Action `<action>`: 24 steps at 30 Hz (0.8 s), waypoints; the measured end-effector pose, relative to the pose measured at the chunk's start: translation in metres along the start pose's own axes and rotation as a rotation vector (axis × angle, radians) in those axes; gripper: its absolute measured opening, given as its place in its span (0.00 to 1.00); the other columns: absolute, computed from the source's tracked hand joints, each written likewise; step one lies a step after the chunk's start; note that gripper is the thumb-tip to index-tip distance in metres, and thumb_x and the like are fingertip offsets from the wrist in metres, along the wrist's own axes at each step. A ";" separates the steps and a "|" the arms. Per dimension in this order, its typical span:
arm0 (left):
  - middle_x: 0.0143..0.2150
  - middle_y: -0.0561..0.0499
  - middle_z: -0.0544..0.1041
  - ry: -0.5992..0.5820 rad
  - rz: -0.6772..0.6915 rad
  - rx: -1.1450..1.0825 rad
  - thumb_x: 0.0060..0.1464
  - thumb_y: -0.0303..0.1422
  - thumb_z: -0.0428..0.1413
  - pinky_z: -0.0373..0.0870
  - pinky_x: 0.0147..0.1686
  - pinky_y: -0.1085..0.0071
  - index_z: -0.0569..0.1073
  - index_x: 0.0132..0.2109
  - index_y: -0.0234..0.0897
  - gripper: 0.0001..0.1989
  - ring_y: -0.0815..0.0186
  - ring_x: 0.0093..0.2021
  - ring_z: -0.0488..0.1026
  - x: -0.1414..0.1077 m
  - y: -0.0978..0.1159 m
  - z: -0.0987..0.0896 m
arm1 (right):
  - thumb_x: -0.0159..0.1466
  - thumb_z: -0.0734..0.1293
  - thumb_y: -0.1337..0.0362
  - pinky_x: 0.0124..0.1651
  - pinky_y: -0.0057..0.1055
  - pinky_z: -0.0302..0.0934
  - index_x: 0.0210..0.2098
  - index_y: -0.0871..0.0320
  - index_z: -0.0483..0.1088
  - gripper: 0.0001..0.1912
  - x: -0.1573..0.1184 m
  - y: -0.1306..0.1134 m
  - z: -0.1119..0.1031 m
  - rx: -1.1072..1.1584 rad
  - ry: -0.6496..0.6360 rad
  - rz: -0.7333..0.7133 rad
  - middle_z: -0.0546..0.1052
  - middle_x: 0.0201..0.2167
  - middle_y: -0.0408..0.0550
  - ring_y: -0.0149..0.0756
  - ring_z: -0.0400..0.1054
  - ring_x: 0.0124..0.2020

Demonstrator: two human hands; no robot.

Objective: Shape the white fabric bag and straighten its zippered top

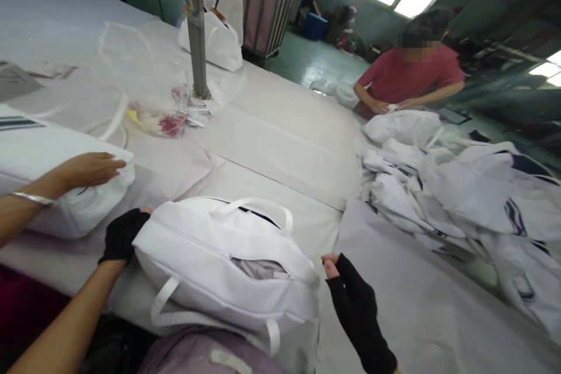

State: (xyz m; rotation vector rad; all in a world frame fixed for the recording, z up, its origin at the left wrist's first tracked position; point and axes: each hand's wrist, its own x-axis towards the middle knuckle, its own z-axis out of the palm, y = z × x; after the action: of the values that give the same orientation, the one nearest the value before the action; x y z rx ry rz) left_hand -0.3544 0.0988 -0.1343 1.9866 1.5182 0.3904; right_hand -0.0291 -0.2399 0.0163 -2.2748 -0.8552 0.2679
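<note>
At my far left, a striped white bag [39, 155] lies on the tabletop [280, 120], and a co-worker's hand [94, 168], with a silvery bangle at the wrist, has its fingers on the gathered right end of it. Just beside that bag is my left hand [125, 235] in a black fingerless glove, its fingertips at the left end of the white zip bag [188, 254] in front of me; I cannot tell whether they pinch the fabric or only touch it. Farther back, a clear packet [169, 124] with something red inside lies near the foot of a metal post [196, 29]. Behind the post sits another white bag [219, 47]. The zip bag lies between my hands, its zipper partly open over a grey inside, with one handle looped on the far side and another on the near side. Near its right end is my right hand [354, 298], also gloved, thumb and forefinger close together; I cannot tell whether they pinch anything. Beyond, a person in a red shirt [407, 79] handles white fabric beside a heap of white bags [464, 187] with dark stripes.
</note>
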 end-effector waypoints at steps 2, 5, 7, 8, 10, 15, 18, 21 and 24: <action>0.28 0.51 0.71 0.003 0.017 0.039 0.58 0.43 0.47 0.61 0.31 0.71 0.67 0.29 0.35 0.17 0.64 0.31 0.68 0.009 0.018 -0.013 | 0.64 0.62 0.49 0.41 0.32 0.68 0.48 0.58 0.69 0.22 -0.011 0.030 0.010 -0.044 0.001 0.022 0.77 0.42 0.51 0.39 0.73 0.39; 0.29 0.49 0.69 0.211 0.052 0.211 0.60 0.42 0.45 0.61 0.35 0.68 0.64 0.29 0.37 0.16 0.60 0.35 0.69 -0.005 0.065 -0.040 | 0.64 0.62 0.49 0.47 0.40 0.68 0.54 0.60 0.65 0.26 -0.031 0.056 0.042 -0.087 0.030 -0.029 0.75 0.48 0.56 0.43 0.71 0.47; 0.31 0.50 0.70 0.339 0.150 0.170 0.62 0.43 0.44 0.62 0.35 0.66 0.66 0.34 0.38 0.16 0.59 0.35 0.70 -0.038 0.108 -0.053 | 0.64 0.63 0.50 0.48 0.41 0.68 0.53 0.60 0.65 0.25 -0.039 0.061 0.058 -0.075 0.108 -0.060 0.75 0.46 0.56 0.44 0.71 0.47; 0.31 0.51 0.72 0.309 0.240 0.096 0.62 0.43 0.44 0.63 0.34 0.67 0.68 0.36 0.39 0.15 0.61 0.34 0.70 -0.060 0.130 -0.054 | 0.64 0.63 0.50 0.48 0.41 0.68 0.51 0.60 0.66 0.23 -0.041 0.061 0.062 -0.058 0.132 -0.061 0.76 0.45 0.55 0.43 0.71 0.46; 0.22 0.55 0.68 0.071 0.426 -0.119 0.60 0.44 0.49 0.63 0.24 0.70 0.64 0.26 0.40 0.17 0.66 0.23 0.67 -0.106 0.168 -0.045 | 0.64 0.63 0.51 0.47 0.39 0.67 0.47 0.60 0.68 0.20 -0.039 0.060 0.064 -0.007 0.156 -0.033 0.76 0.41 0.53 0.42 0.71 0.43; 0.26 0.54 0.75 -0.160 0.829 -0.059 0.61 0.40 0.51 0.68 0.24 0.69 0.71 0.30 0.43 0.12 0.65 0.25 0.73 -0.175 0.200 0.033 | 0.66 0.61 0.52 0.43 0.35 0.64 0.39 0.59 0.69 0.15 -0.036 0.063 0.060 0.150 0.158 0.034 0.76 0.34 0.49 0.37 0.70 0.37; 0.30 0.51 0.78 -0.222 0.870 0.061 0.62 0.38 0.48 0.71 0.26 0.65 0.73 0.33 0.44 0.13 0.61 0.29 0.76 -0.176 0.195 0.071 | 0.67 0.60 0.54 0.38 0.32 0.62 0.32 0.59 0.67 0.15 -0.042 0.065 0.065 0.235 0.161 0.017 0.72 0.28 0.46 0.34 0.67 0.32; 0.35 0.52 0.80 -0.300 0.770 0.119 0.62 0.40 0.49 0.76 0.32 0.64 0.74 0.37 0.47 0.10 0.60 0.35 0.78 -0.178 0.196 0.081 | 0.68 0.58 0.56 0.36 0.32 0.60 0.28 0.59 0.66 0.16 -0.049 0.068 0.069 0.293 0.203 0.028 0.70 0.26 0.46 0.34 0.64 0.30; 0.42 0.51 0.79 -0.242 0.725 0.172 0.59 0.43 0.52 0.78 0.36 0.61 0.73 0.45 0.52 0.09 0.57 0.40 0.78 -0.189 0.204 0.080 | 0.68 0.58 0.54 0.37 0.34 0.60 0.30 0.59 0.68 0.17 -0.051 0.074 0.068 0.367 0.223 0.059 0.71 0.28 0.48 0.36 0.65 0.32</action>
State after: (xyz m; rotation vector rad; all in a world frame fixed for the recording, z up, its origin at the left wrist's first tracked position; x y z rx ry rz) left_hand -0.2095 -0.1358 -0.0470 2.5765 0.6638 0.2917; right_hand -0.0579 -0.2775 -0.0858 -1.9445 -0.5718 0.1766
